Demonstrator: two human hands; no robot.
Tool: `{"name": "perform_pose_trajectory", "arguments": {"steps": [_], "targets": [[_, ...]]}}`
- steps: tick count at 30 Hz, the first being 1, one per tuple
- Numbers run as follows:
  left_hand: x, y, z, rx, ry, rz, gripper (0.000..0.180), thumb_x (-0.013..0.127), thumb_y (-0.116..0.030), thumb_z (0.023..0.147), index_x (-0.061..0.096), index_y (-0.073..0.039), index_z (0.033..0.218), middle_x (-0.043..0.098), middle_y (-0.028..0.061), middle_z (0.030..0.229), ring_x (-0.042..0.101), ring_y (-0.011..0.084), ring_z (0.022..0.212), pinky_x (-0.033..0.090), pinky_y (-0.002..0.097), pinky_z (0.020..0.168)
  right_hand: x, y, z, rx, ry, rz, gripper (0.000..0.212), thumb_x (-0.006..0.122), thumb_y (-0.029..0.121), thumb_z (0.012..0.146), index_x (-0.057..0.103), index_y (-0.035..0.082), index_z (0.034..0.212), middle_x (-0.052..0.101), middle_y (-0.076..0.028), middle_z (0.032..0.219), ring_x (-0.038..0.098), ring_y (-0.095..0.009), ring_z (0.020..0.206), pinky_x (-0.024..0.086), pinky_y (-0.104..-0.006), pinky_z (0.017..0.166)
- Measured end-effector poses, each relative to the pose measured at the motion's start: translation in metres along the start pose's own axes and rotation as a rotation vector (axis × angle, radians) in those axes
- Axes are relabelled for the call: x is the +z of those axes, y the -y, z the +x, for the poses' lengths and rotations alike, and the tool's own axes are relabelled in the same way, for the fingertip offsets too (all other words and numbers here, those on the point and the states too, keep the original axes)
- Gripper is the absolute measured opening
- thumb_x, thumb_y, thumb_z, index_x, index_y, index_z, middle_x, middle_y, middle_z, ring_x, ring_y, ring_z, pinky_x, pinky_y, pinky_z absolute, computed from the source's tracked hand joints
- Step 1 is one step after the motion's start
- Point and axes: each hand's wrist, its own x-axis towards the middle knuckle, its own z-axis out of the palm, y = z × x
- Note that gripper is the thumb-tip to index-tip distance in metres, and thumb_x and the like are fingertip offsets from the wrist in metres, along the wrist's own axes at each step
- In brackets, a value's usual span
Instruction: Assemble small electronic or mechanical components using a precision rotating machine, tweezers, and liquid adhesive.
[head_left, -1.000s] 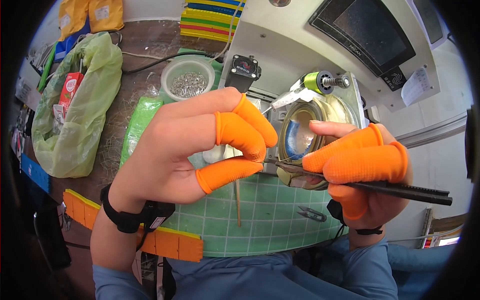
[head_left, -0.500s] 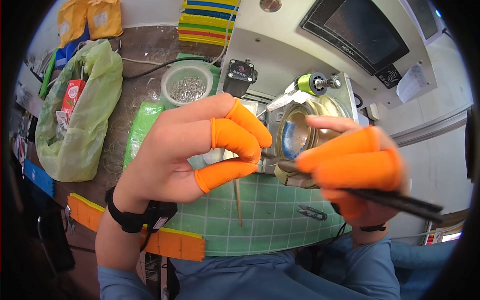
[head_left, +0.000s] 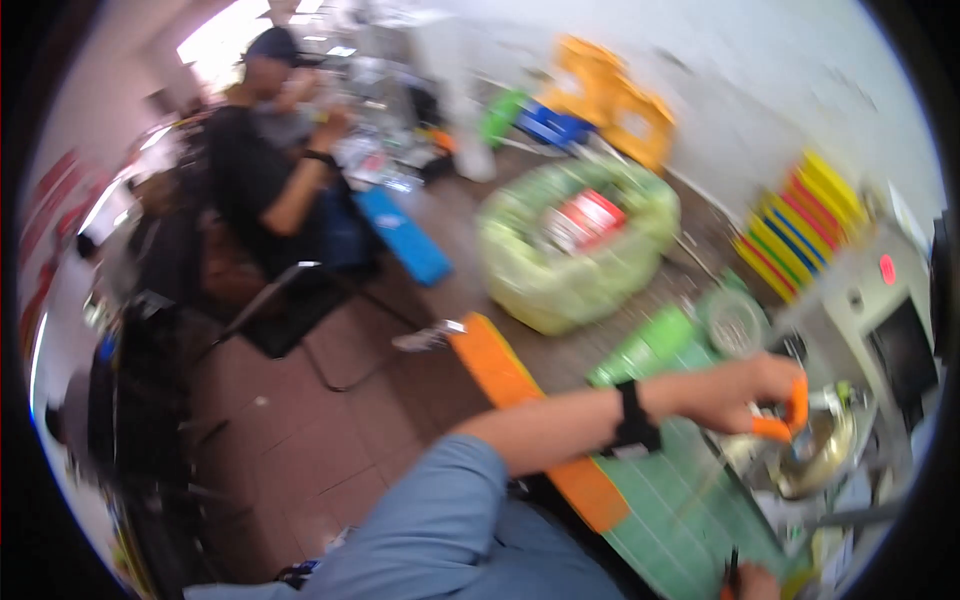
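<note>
At the right side of the view, my left hand (head_left: 752,392) wears orange finger cots. Its thumb and fingertips are curled together, and whatever sits between them is too small and blurred to make out. Just beyond those fingers is a shiny gold-coloured round machine part (head_left: 822,462). My right hand (head_left: 757,584) is low at the lower right edge, partly cut off. It grips dark tweezers (head_left: 735,563) pointing upward. Between the two hands lies a green gridded cutting mat (head_left: 668,497).
A pale green bag-lined bin (head_left: 540,290) holds a red-and-white carton (head_left: 588,220). Beyond my left hand stand a bowl of small metal pieces (head_left: 733,322), stacked coloured trays (head_left: 800,225) and a grey machine (head_left: 850,295). An orange strip (head_left: 500,365) edges the table. Another person (head_left: 265,165) sits far left.
The view has swung left, bringing the floor and another person into sight. My right hand with the tweezers now appears lower, apart from my left hand, which stays pinched near the machine.
</note>
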Motion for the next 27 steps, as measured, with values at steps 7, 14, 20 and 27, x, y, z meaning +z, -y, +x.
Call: {"name": "perform_pose_trajectory", "arguments": {"steps": [7, 14, 20, 27], "targets": [[0.002, -0.018, -0.009, -0.144, 0.001, 0.062, 0.014, 0.077, -0.006, 0.09, 0.065, -0.001, 0.096, 0.065, 0.0077, 0.097, 0.062, 0.0222, 0.088, 0.05, 0.0341, 0.078, 0.022, -0.009, -0.013, -0.113, -0.121, 0.283, 0.019, 0.073, 0.005, 0.088, 0.063, 0.001, 0.104, 0.069, -0.02, 0.087, 0.068, -0.038, 0.081, 0.054, -0.0445, 0.076], [0.003, -0.023, -0.007, -0.191, -0.034, 0.038, 0.013, 0.075, -0.004, 0.09, 0.063, 0.0, 0.093, 0.065, 0.0077, 0.098, 0.062, 0.022, 0.088, 0.049, 0.0331, 0.08, 0.027, -0.011, -0.015, -0.041, -0.14, 0.316, 0.016, 0.073, 0.006, 0.089, 0.065, 0.0, 0.102, 0.069, -0.018, 0.085, 0.067, -0.036, 0.076, 0.053, -0.0436, 0.075], [0.014, -0.042, -0.005, -0.18, -0.026, 0.237, 0.012, 0.072, -0.003, 0.089, 0.06, -0.001, 0.089, 0.059, 0.008, 0.098, 0.06, 0.027, 0.091, 0.048, 0.037, 0.083, -0.02, -0.022, 0.004, 0.025, -0.64, 0.108, 0.025, 0.078, 0.012, 0.085, 0.065, 0.0, 0.104, 0.064, -0.018, 0.094, 0.063, -0.036, 0.086, 0.052, -0.0444, 0.078], [0.035, -0.065, 0.016, 0.055, -0.041, 0.687, 0.014, 0.07, 0.002, 0.073, 0.059, 0.0, 0.082, 0.054, 0.0146, 0.102, 0.055, 0.0315, 0.097, 0.043, 0.042, 0.096, -0.056, -0.047, 0.028, 0.001, -1.126, -0.231, 0.015, 0.073, 0.007, 0.087, 0.065, 0.001, 0.098, 0.06, -0.018, 0.09, 0.059, -0.04, 0.084, 0.049, -0.0477, 0.077]]}}
